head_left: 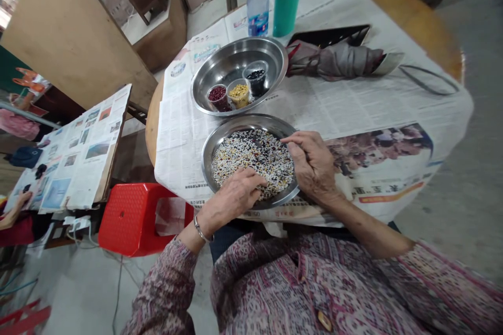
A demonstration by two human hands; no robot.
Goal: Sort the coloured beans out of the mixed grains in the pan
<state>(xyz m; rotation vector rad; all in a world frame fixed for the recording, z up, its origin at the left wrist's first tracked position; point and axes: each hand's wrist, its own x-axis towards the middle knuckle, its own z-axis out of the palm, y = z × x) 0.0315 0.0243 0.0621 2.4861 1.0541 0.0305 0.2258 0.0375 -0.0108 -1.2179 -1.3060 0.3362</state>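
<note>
Mixed beans (243,154) lie beneath the left grip (236,192), contained by a dish (275,124); the right grip (313,165) is at its rim, perhaps steadying. Both curl; I cannot tell whether they pinch anything.

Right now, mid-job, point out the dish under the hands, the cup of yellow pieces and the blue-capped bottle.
Dish (251,121): head view, on its far inner wall.
Cup of yellow pieces (239,101): head view, on its front wall.
Blue-capped bottle (258,4): head view, on its clear upper body.
</note>
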